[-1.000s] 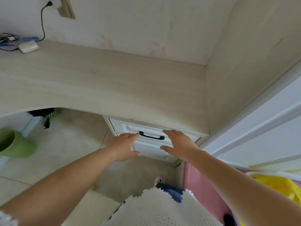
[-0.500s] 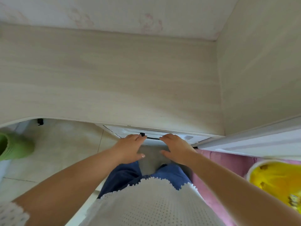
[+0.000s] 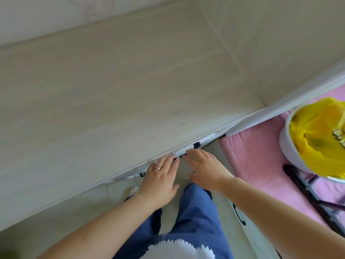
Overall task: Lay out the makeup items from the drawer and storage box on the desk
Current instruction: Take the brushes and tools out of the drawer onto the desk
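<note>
While the pale wood desk fills most of the view, its front edge runs diagonally from lower left up to the right, where it meets a wood side panel and a white frame. Behind the desk stands a pale wall. Below the edge lies a tiled floor, with a pink mat to the right and a white bin lined with a yellow bag. The white drawer shows only as a thin strip under the desk edge. Both hands reach to it with fingers straight: the left hand, wearing a ring, has its fingertips at the strip, and the right hand lies flat just beside it. Neither holds anything.
</note>
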A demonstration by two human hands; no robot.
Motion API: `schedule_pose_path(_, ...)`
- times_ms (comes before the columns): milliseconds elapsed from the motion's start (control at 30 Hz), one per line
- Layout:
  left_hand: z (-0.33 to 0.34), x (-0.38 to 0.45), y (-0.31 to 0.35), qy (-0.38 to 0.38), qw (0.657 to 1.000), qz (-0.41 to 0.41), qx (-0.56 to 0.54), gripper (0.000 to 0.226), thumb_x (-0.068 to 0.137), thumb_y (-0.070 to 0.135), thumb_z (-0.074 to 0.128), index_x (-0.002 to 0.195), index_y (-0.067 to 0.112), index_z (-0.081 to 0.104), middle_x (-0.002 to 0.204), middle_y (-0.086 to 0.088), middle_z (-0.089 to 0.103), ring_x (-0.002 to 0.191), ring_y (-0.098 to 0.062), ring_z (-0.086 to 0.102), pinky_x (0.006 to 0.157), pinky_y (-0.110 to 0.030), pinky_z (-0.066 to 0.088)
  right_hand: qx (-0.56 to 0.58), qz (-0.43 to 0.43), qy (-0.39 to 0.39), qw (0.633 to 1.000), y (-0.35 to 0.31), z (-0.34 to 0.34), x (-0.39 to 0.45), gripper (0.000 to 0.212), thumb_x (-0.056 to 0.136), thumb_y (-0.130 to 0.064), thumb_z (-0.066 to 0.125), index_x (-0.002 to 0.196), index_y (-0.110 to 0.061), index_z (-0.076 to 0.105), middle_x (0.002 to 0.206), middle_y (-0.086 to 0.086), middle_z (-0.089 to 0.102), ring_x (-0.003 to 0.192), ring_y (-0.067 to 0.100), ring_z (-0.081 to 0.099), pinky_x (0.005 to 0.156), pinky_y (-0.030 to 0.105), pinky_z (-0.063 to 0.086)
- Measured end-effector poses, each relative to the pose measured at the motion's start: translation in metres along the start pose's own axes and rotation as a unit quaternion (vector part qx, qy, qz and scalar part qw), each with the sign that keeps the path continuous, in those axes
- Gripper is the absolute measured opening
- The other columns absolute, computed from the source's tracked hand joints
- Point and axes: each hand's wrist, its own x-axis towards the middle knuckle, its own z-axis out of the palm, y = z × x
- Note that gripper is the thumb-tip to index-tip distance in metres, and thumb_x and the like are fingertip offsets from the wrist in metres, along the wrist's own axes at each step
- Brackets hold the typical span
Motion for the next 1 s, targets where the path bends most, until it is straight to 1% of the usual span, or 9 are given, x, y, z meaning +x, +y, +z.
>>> schedule_pose_path(67,0.022,0.006,0.001,0.057,0.998,-0.006,-0.004,0.082,0.069,0.047,0.070,0.135,0.007,0.045,0.139,-0.011,0.048,0.129,-0.027,0.045,0.096,-0.041,0.049,-0.015,-0.009,0.059,0.998,0.001,0.020,0.002,0.064,0.069,-0.039,0.071,0.128,-0.018,0.056,0.132,0.006,0.054,0.123,0.026,0.053,0.104,0.039,0.040)
schedule_pose_path(100,0.034,0.009,0.001,0.085,0.996,-0.009,-0.011,0.081,0.067,0.048,0.071,0.132,0.006,0.048,0.134,-0.009,0.052,0.125,-0.027,0.049,0.094,-0.039,0.049,-0.016,-0.016,0.089,0.996,0.002,0.030,0.004,0.065,0.068,-0.040,0.071,0.128,-0.017,0.056,0.132,0.006,0.054,0.124,0.026,0.052,0.104,0.041,0.039)
schedule_pose_path(200,0.058,0.016,0.004,0.169,0.985,-0.019,-0.010,0.073,0.071,0.047,0.065,0.130,0.008,0.050,0.128,-0.008,0.052,0.122,-0.026,0.045,0.094,-0.039,0.047,-0.033,-0.023,0.185,0.982,0.004,0.055,0.008,0.067,0.070,-0.039,0.067,0.130,-0.014,0.053,0.131,0.006,0.054,0.128,0.024,0.044,0.107,0.044,0.035)
schedule_pose_path(333,0.076,0.024,0.002,0.248,0.968,-0.025,-0.001,0.064,0.076,0.045,0.053,0.129,0.009,0.051,0.123,-0.007,0.053,0.119,-0.026,0.042,0.093,-0.039,0.046,-0.068,-0.019,0.285,0.956,0.004,0.077,0.016,0.064,0.075,-0.037,0.053,0.133,-0.010,0.046,0.129,0.007,0.049,0.127,0.024,0.041,0.109,0.051,0.031)
schedule_pose_path(433,0.084,0.029,0.001,0.307,0.952,-0.007,-0.003,0.063,0.075,0.040,0.054,0.130,0.009,0.049,0.121,-0.006,0.050,0.117,-0.026,0.043,0.094,-0.039,0.045,-0.069,-0.018,0.344,0.936,0.003,0.090,0.018,0.061,0.075,-0.033,0.053,0.131,-0.010,0.043,0.128,0.006,0.041,0.125,0.025,0.041,0.110,0.052,0.026)
schedule_pose_path(567,0.096,0.025,0.005,0.328,0.945,-0.005,0.010,0.067,0.069,0.031,0.064,0.131,0.010,0.049,0.119,-0.003,0.042,0.115,-0.025,0.039,0.094,-0.039,0.044,-0.085,0.008,0.375,0.923,-0.003,0.101,0.010,0.057,0.076,-0.032,0.050,0.128,-0.008,0.049,0.126,0.010,0.051,0.122,0.026,0.041,0.107,0.053,0.032)
schedule_pose_path(700,0.101,0.012,0.020,0.310,0.950,-0.015,0.022,0.068,0.062,0.019,0.061,0.129,0.011,0.051,0.116,-0.005,0.053,0.111,-0.024,0.039,0.092,-0.039,0.045,-0.086,0.047,0.363,0.927,-0.014,0.109,-0.010,0.061,0.069,-0.025,0.062,0.127,-0.007,0.052,0.126,0.012,0.054,0.122,0.029,0.048,0.104,0.053,0.039)
schedule_pose_path(867,0.108,-0.006,0.039,0.303,0.952,-0.010,0.046,0.062,0.068,0.029,0.053,0.127,0.012,0.053,0.114,-0.004,0.057,0.108,-0.026,0.049,0.087,-0.040,0.048,-0.079,0.064,0.348,0.932,-0.021,0.121,-0.037,0.067,0.065,-0.020,0.065,0.129,-0.009,0.050,0.129,0.010,0.051,0.124,0.029,0.045,0.102,0.051,0.042)
schedule_pose_path(1000,0.119,-0.024,0.055,0.312,0.949,0.012,0.046,0.063,0.070,0.034,0.035,0.125,0.011,0.056,0.111,-0.003,0.058,0.107,-0.023,0.041,0.083,-0.039,0.050,-0.071,0.062,0.357,0.929,-0.023,0.135,-0.063,0.069,0.062,-0.016,0.063,0.129,-0.008,0.050,0.129,0.011,0.051,0.125,0.030,0.046,0.101,0.049,0.043)
